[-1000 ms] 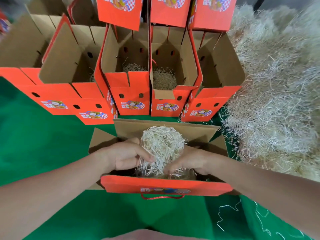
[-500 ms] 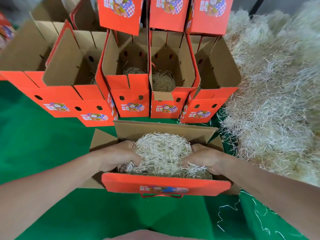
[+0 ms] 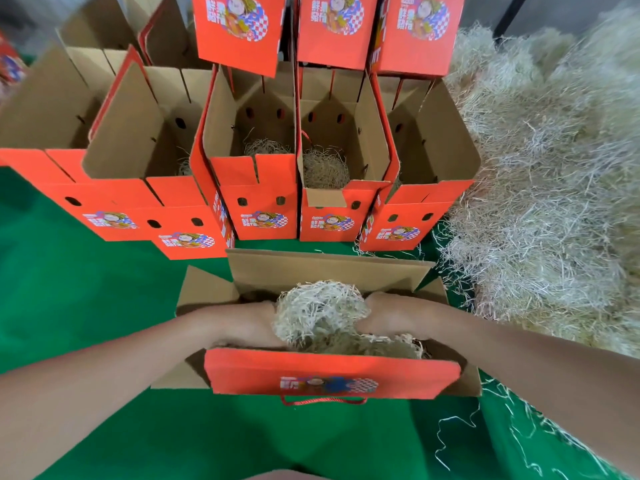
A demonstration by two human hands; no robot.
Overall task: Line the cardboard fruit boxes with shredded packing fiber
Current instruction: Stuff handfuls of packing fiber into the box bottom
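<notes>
— Where does everything sit?
— Take the near box (image 3: 332,374) as the mark. The pile (image 3: 540,188) of fiber lies to its right, the cloth (image 3: 86,289) is under it, and the row (image 3: 263,202) of open boxes stands just behind it, some with fiber at the bottom.
— And the wad?
— The wad (image 3: 322,313) is inside the near box, humped above its rim between the two hands. The right hand (image 3: 391,315) has its fingers curled into it. The left hand (image 3: 242,323) presses its side, but its fingers are buried, so I cannot tell how far they close.
— What could go wrong?
— The hump, I think. Pressed only in the middle, the fiber may spring up and leave the corners bare. A hard push could bow the front wall or slide the near box on the cloth. Hands pulling out may also drag fiber along, adding to the strands (image 3: 460,427) to the right of the near box.
</notes>
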